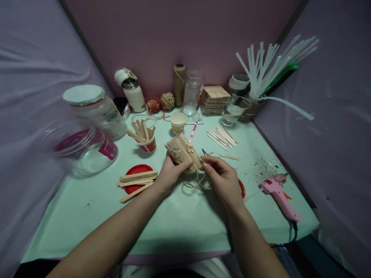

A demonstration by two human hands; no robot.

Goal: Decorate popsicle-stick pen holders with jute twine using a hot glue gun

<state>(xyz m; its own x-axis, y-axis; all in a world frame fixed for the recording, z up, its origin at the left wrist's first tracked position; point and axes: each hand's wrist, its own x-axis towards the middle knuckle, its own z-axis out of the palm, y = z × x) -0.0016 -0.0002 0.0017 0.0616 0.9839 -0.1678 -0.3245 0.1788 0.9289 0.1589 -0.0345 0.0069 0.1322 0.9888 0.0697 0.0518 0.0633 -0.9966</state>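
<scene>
My left hand (174,173) is closed around a small craft-stick piece (182,150), its thumb lying across the front. The piece is made of wooden sticks side by side, with small round wooden bits on its face and twine tied near one end. My right hand (222,177) pinches at the right edge of the piece, where twine (197,185) comes out and hangs in loops below. Its fingertips partly hide what they grip. Beneath that hand lie scissors, mostly covered, with a red handle (242,189) showing at the right.
On the left, craft sticks (139,179) rest over a red lid, behind them a paper cup of sticks (147,144). Thin sticks (222,137) lie behind my right hand. A pink glue gun (281,197) sits at right. Jars, twine rolls and a glass (233,112) line the back.
</scene>
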